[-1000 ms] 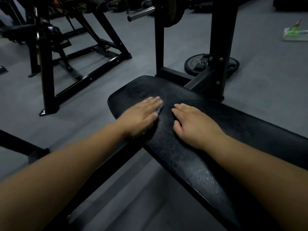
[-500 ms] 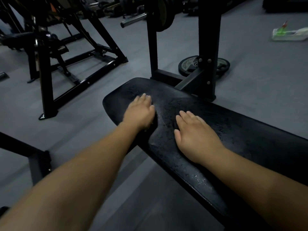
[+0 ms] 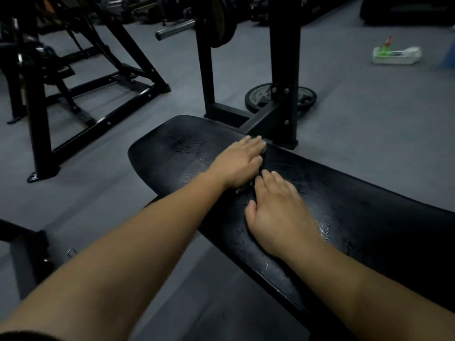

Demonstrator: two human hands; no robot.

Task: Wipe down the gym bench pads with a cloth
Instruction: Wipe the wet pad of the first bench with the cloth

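Note:
A black bench pad [image 3: 357, 207] runs from the middle of the view to the lower right, wet and streaked on top. My left hand [image 3: 240, 163] lies flat on it, pressing down a pale cloth [image 3: 242, 190]; only slivers of the cloth show at the heel of the hand and at the fingertips. My right hand [image 3: 278, 212] rests palm down on the pad just behind and to the right of the left, fingers together, nothing under it that I can see.
The bench's black uprights [image 3: 283, 70] rise beyond the pad, with a barbell end [image 3: 176, 32] and plate above. A weight plate [image 3: 280, 98] lies on the grey floor. A black rack frame [image 3: 73, 94] stands left. A white tray [image 3: 396, 55] sits far right.
My left hand has slid with the cloth from the pad's left end to the right and toward its far edge, close to my right hand. The right hand stayed put.

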